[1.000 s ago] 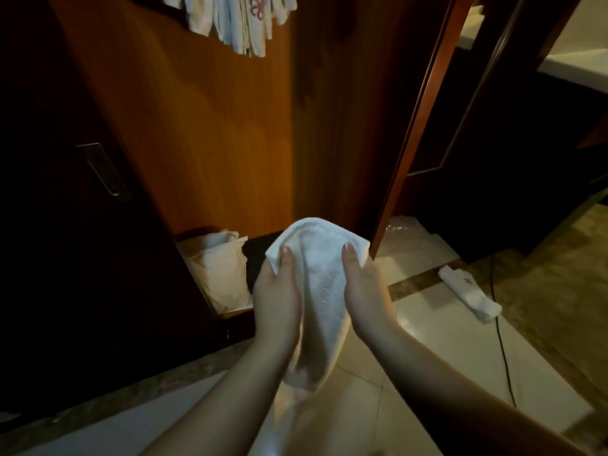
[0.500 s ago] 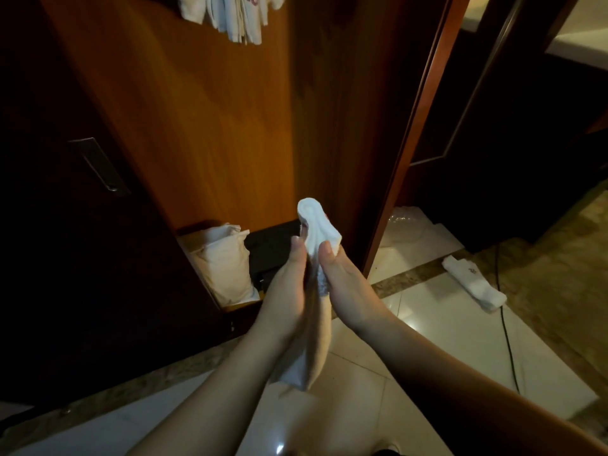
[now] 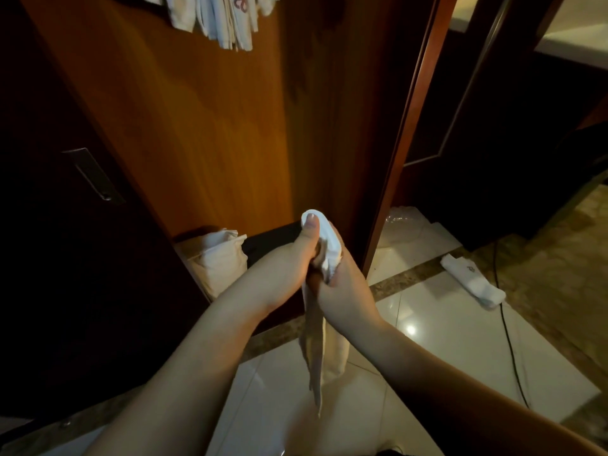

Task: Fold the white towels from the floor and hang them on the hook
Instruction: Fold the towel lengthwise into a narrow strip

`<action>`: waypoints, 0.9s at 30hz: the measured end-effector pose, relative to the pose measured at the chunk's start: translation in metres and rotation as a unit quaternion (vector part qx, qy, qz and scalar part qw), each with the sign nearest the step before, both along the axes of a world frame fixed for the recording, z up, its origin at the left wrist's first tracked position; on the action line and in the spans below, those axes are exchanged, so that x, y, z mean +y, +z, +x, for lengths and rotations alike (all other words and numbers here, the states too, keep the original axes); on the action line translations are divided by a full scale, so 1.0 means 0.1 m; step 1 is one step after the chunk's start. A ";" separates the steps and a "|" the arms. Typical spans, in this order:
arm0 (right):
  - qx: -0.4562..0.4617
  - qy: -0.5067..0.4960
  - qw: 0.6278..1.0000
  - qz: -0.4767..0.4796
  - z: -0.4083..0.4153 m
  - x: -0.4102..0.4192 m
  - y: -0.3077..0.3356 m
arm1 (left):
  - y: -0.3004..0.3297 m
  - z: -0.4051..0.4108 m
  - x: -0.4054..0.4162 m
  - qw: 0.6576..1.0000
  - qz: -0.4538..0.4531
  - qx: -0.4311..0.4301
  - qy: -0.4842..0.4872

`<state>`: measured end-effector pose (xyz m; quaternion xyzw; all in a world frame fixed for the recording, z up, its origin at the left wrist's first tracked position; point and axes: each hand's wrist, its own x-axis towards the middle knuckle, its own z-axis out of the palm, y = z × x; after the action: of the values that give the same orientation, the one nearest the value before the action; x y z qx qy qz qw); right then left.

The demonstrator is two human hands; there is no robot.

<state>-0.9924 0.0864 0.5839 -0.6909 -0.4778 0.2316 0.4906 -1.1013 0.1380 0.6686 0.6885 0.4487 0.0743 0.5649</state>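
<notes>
Currently both my hands pinch towel top, left hand and right hand pressed together to hold fold; rest dangles above floor. Second towel lies on floor, right. Hung towels above.

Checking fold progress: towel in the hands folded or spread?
Folded: the towel hangs as a narrow doubled strip, both hands pinching its top.

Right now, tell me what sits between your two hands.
The folded white towel sits there, pinched at its top between the left hand and right hand, its tail hanging toward the floor. The head view shows it.
</notes>
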 end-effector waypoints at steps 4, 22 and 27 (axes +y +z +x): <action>-0.059 -0.004 0.998 0.021 -0.01 -0.02 0.00 | 0.13 0.03 -0.06 1.000 0.003 -0.002 -0.004; 0.106 0.167 0.980 -0.012 0.67 -0.06 0.98 | 0.03 -0.04 0.34 0.971 0.070 -0.203 0.105; 0.127 0.192 0.973 0.023 0.87 0.00 1.41 | 0.22 0.00 0.45 0.957 0.032 -0.286 0.034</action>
<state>-0.9056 0.0868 0.7248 -0.5396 -0.5409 0.3963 0.5091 -1.1015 0.1827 0.6902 0.6401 0.2887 0.3017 0.6449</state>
